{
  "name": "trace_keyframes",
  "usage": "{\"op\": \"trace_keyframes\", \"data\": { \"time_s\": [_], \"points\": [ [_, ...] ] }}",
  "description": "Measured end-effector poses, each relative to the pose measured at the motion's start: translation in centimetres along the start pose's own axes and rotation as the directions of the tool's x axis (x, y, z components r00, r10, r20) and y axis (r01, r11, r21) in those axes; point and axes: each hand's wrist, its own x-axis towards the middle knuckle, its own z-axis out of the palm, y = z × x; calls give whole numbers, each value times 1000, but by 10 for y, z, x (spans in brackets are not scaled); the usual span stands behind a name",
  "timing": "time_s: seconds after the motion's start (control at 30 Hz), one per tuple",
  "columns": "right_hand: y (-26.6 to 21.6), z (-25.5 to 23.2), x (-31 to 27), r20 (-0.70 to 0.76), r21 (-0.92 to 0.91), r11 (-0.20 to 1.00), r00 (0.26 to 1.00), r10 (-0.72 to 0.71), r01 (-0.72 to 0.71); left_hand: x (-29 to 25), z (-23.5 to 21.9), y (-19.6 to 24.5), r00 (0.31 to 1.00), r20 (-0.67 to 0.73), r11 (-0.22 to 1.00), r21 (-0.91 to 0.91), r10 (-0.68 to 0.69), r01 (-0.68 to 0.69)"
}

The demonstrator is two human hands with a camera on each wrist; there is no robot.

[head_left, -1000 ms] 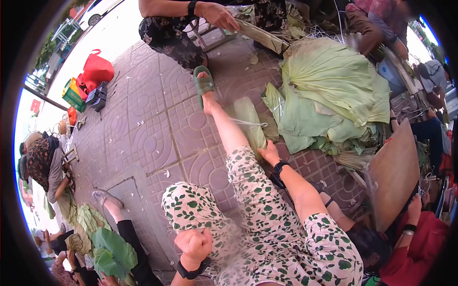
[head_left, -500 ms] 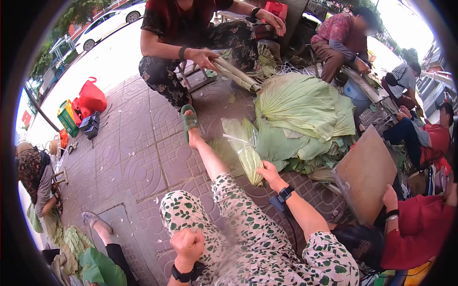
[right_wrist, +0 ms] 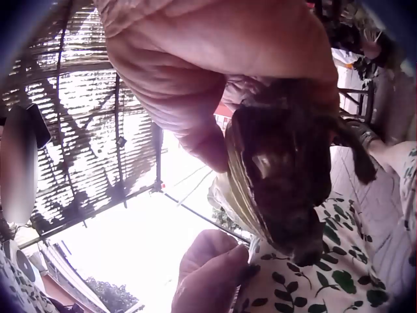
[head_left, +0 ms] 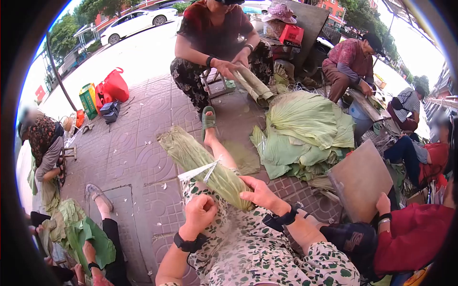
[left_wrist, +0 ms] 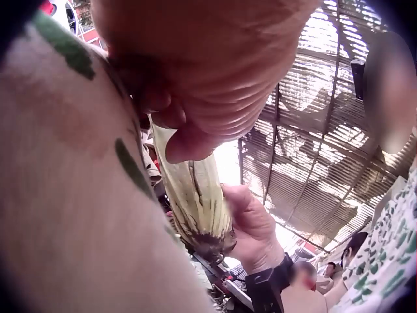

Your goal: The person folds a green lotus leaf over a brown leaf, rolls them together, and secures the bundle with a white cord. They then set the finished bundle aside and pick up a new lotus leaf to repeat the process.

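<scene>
A long bundle of folded green leaves (head_left: 217,178), tied with a white strip (head_left: 199,170), lies slantwise above the patterned trousers. My right hand (head_left: 263,194) grips its near end, thumb on top. In the right wrist view the bundle's dark, ragged end (right_wrist: 280,176) shows under my right hand (right_wrist: 228,52). My left hand (head_left: 199,214) is curled into a fist close to the bundle's near-left side, with nothing visible in it. The left wrist view has my left hand (left_wrist: 202,65) in front of the pale bundle (left_wrist: 195,195), my right hand (left_wrist: 251,225) beyond.
Large green leaves (head_left: 305,124) are piled on the paving to the front right, by a brown board (head_left: 361,181). A seated person (head_left: 214,43) opposite holds a leaf roll (head_left: 253,86). Bags (head_left: 114,88) stand far left; other people sit at both sides.
My right hand has raised the bundle from low over the paving to above the lap, its far end swinging left. My left fist has moved slightly up and right, closer to it.
</scene>
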Motion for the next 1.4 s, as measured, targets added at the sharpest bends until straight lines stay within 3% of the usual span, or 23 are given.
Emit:
{"op": "trace_keyframes", "data": {
  "time_s": [0.07,0.13,0.2,0.27,0.37,0.47,0.53,0.57,0.6,0.73,0.87,0.93,1.07,1.1,1.13,1.2,1.27,1.33,1.4],
  "points": [
    [-6,13,-5,59,-58,998,998,0,4,-7,2,4,969,3,932,-274,-247,239],
    [-10,25,-9,83,-246,969,996,-10,30,-15,-9,8,970,13,942,-234,-243,239],
    [-7,31,-10,123,-245,968,992,-19,49,-24,-17,10,961,85,897,-346,-263,276],
    [1,32,-11,80,-442,887,991,-106,131,-29,-19,13,961,43,903,-333,-274,273],
    [-11,33,-9,145,-465,876,987,-67,128,-20,-23,24,961,-29,907,-338,-275,250],
    [-5,30,-4,195,-502,857,981,-24,121,-14,-15,15,970,-54,948,-233,-237,218],
    [-2,31,3,142,-488,854,982,-127,181,-12,-13,16,964,-75,958,-157,-255,241],
    [-4,33,8,137,-459,884,990,-25,86,-11,-12,15,970,-74,966,-135,-230,219],
    [0,34,14,161,-457,884,987,-24,96,-12,-11,15,976,-72,973,-113,-208,199],
    [-4,47,32,241,-393,910,970,-36,132,-16,-15,15,983,-47,978,-120,-179,173],
    [-1,54,29,210,-472,869,976,-52,148,-22,-26,19,972,-33,964,-139,-233,226],
    [0,61,23,168,-562,788,968,-187,250,-25,-32,20,963,-49,956,-143,-266,257],
    [-6,69,17,136,-545,820,983,-123,178,-33,-40,16,953,-178,964,-146,-245,220],
    [-3,70,18,136,-579,783,974,-180,226,-34,-42,13,954,-161,962,-149,-254,231],
    [-1,70,18,140,-614,739,960,-242,276,-35,-45,10,953,-222,976,-115,-205,183],
    [-4,72,17,127,-620,742,966,-225,255,-30,-47,9,950,-274,988,-81,-152,135],
    [-4,72,17,140,-617,737,960,-244,277,-23,-48,12,910,-414,996,64,-34,66],
    [-5,72,17,147,-621,726,954,-263,296,-14,-50,17,915,-402,993,112,20,27],
    [-8,73,16,142,-614,742,962,-233,271,-7,-50,24,926,-336,958,161,-171,235]
  ]
}}
